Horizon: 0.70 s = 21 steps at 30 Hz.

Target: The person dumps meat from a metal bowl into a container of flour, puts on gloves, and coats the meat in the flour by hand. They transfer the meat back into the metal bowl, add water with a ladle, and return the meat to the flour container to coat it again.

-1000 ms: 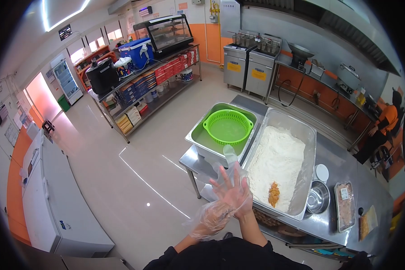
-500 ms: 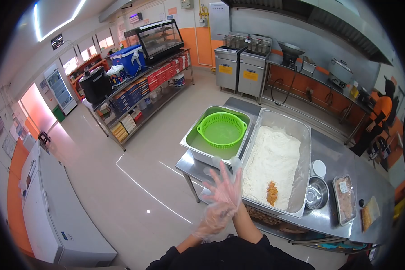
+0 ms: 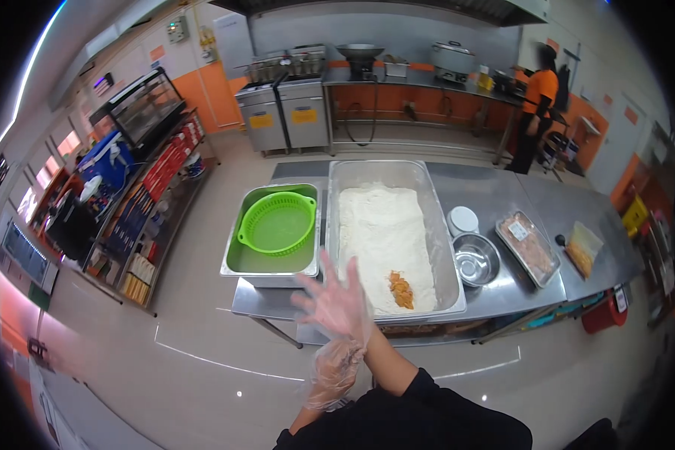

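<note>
Both poses hold; the view swung right: right hand (image 3: 335,301) spread, left hand (image 3: 333,373) clutching its glove (image 3: 365,321).

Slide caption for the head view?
Left hand in clear plastic at the wrist of the spread right hand, near a metal pan of white powder.

- Behind, a grey wall (image 3: 292,37) runs above orange lower panels (image 3: 457,117).
- A dark-edged extractor hood (image 3: 397,10) spans the top.
- Two steel fryers (image 3: 281,120) stand beside a long worktop (image 3: 420,81).
- On the left, a steel rack (image 3: 174,225) stands near bright windows (image 3: 46,171).
- A light strip (image 3: 36,56) glows overhead.
- The pale, glossy floor (image 3: 202,315) mirrors white lines.
- Nearer stands a stainless-steel table (image 3: 495,196).
- A pale door (image 3: 619,142) is at right.
</note>
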Each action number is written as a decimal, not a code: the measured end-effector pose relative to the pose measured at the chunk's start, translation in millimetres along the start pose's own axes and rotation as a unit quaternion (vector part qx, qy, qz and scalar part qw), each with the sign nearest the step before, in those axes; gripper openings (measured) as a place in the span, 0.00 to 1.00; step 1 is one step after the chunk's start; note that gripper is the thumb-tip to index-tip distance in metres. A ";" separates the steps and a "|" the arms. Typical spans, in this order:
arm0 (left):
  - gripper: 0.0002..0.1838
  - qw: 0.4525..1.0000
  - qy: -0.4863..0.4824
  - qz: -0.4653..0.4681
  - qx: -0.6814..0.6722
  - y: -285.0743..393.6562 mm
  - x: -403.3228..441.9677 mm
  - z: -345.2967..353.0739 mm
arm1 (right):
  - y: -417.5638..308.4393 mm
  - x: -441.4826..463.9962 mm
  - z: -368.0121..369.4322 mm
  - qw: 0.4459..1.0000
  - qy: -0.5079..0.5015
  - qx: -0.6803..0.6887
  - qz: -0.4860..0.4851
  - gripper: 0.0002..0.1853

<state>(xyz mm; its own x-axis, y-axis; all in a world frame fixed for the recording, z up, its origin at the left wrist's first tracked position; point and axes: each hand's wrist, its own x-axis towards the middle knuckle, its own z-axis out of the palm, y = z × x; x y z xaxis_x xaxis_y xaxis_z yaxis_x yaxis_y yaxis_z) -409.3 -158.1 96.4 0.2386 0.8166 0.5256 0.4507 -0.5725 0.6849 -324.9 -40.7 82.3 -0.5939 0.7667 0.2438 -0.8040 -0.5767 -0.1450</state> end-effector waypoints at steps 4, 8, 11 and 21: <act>0.06 0.997 -0.054 0.055 -0.023 -7.6 13.4 16.5 | -23.3 -17.7 31.6 0.969 0.060 -0.060 -0.230 0.34; 0.09 0.986 -0.116 0.111 -0.048 0.7 38.7 37.3 | -60.4 -42.8 31.9 0.929 0.171 -0.215 -0.248 0.37; 0.14 0.973 -0.143 0.169 -0.059 -1.4 62.9 53.8 | -98.2 -52.2 3.4 0.938 0.150 -0.296 -0.101 0.38; 0.24 0.954 0.061 -0.134 -0.262 -91.0 123.1 66.7 | -271.8 15.3 -128.1 0.344 0.211 -0.903 0.145 0.26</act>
<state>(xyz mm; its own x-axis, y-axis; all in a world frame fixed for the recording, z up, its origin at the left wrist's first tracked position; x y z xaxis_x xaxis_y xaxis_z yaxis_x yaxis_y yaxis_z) -363.6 -0.5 65.1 0.0601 0.9423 0.3294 -0.0184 -0.3289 0.9442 -119.2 164.0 2.6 -0.3013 0.9436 -0.1371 0.8112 0.1781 -0.5570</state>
